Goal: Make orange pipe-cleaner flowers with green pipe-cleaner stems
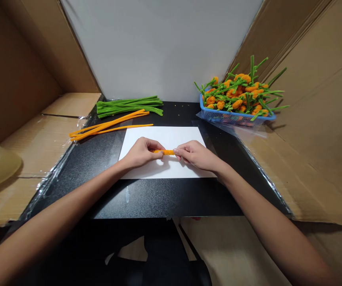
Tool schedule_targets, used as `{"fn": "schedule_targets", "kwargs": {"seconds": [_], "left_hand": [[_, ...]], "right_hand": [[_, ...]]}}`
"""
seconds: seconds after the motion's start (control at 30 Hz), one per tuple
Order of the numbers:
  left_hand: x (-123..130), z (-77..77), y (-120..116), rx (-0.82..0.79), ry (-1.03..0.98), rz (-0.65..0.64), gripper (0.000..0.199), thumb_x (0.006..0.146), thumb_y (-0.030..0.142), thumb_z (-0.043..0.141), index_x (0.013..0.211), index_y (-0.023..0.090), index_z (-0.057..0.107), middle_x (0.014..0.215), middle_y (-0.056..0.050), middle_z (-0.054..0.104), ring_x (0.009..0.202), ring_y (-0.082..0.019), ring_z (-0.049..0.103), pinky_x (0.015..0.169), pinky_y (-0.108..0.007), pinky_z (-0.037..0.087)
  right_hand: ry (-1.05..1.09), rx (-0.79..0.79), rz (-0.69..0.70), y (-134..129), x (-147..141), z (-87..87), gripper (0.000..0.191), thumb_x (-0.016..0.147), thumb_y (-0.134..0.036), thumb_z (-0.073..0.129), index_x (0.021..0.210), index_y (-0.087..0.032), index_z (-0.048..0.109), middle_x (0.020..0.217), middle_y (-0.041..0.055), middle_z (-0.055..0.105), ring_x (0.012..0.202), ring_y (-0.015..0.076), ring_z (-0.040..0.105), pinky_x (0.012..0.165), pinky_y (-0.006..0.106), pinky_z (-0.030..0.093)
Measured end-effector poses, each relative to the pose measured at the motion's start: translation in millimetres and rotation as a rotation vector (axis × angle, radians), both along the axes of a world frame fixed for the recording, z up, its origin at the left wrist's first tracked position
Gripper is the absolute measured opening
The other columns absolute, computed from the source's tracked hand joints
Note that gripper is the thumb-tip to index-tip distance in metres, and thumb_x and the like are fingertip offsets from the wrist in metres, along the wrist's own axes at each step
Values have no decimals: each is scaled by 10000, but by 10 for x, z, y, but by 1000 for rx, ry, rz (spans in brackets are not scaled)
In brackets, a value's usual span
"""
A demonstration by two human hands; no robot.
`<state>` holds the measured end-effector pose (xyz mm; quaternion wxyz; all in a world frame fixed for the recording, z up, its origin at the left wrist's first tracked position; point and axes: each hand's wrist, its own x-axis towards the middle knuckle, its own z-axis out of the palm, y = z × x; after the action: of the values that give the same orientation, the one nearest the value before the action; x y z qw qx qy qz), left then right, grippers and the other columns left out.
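Between my two hands runs a short orange pipe cleaner (168, 152), its surface ridged as if coiled or twisted. My left hand (143, 152) pinches its left end with thumb and fingers. At the other end, my right hand (192, 154) grips it between thumb and forefinger. Both hands are just over a white sheet of paper (171, 135) lying on the black table. The ends of the orange piece are hidden by my fingers.
Green pipe cleaners (129, 106) lie in a bundle at the back left, with several straight orange pipe cleaners (108, 126) before them. A blue basket (236, 117) at the back right holds orange-and-green pieces. A tape roll (1, 167) sits left; cardboard walls (316, 119) flank the table.
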<state>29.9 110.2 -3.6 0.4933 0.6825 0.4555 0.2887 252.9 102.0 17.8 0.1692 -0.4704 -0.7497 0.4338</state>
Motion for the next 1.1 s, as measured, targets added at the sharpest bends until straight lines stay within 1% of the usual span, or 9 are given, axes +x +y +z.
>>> {"fn": "schedule_targets", "kwargs": {"seconds": [0.4, 0.53, 0.63, 0.73, 0.8, 0.9, 0.97, 1.03, 1.1], "left_hand": [[1, -15, -41, 134, 38, 14, 254, 691, 232, 669, 865, 107, 804, 756, -60, 771, 639, -137, 633, 582, -212, 450], [2, -10, -39, 134, 41, 10, 240, 704, 248, 683, 855, 103, 801, 758, -71, 770, 658, -151, 645, 591, -222, 462], [4, -3, -30, 96, 20, -39, 272, 759, 316, 684, 887, 103, 794, 768, -78, 769, 652, -147, 642, 603, -228, 473], [-38, 23, -16, 104, 45, -99, 361, 854, 375, 618, 1034, 99, 766, 760, -71, 754, 605, -126, 612, 594, -229, 471], [-116, 51, 9, 217, 123, -143, 407, 902, 382, 574, 1171, 111, 715, 828, -77, 758, 664, -137, 634, 643, -245, 496], [-293, 80, 87, 564, 323, -249, 490, 899, 399, 612, 1324, 154, 623, 1053, -107, 747, 901, -185, 668, 825, -307, 520], [-406, 79, 152, 764, 475, -281, 502, 858, 451, 679, 1266, 160, 654, 1046, -110, 739, 932, -210, 666, 841, -322, 510], [-477, 67, 202, 884, 592, -252, 338, 917, 420, 620, 1118, 166, 716, 981, -97, 743, 871, -202, 670, 777, -303, 498], [-496, 58, 222, 982, 671, -224, 294, 988, 362, 516, 1005, 168, 738, 915, -85, 743, 826, -195, 664, 745, -299, 482]], "right_hand": [[31, -24, 22, 12, 23, -8, 369, 923, -405, 506, 650, -170, 584, 468, -54, 438, 442, 80, 345, 492, 241, 262], [52, -43, 15, 12, 26, 0, 384, 914, -436, 520, 643, -170, 578, 460, -59, 418, 436, 77, 316, 487, 245, 243], [59, -59, 8, 7, 27, 16, 396, 905, -466, 529, 643, -171, 573, 454, -63, 412, 437, 77, 311, 487, 243, 243], [59, -60, 11, 5, 32, 25, 393, 899, -466, 528, 641, -172, 568, 454, -66, 408, 436, 77, 311, 486, 239, 248], [44, -44, 21, 11, 44, 24, 384, 903, -450, 516, 643, -172, 572, 458, -64, 417, 437, 78, 325, 491, 238, 260], [15, 2, 33, 34, 84, 18, 389, 910, -445, 500, 649, -170, 583, 474, -54, 450, 448, 82, 364, 512, 241, 285], [9, 28, 27, 57, 124, 12, 409, 914, -466, 496, 644, -171, 580, 482, -49, 461, 456, 85, 374, 518, 246, 288], [17, 33, 12, 83, 167, 0, 435, 913, -503, 500, 635, -175, 567, 480, -48, 456, 457, 86, 364, 515, 249, 280], [39, 13, 0, 107, 203, -19, 461, 910, -543, 507, 630, -180, 553, 469, -51, 443, 449, 84, 342, 505, 252, 267]]}}
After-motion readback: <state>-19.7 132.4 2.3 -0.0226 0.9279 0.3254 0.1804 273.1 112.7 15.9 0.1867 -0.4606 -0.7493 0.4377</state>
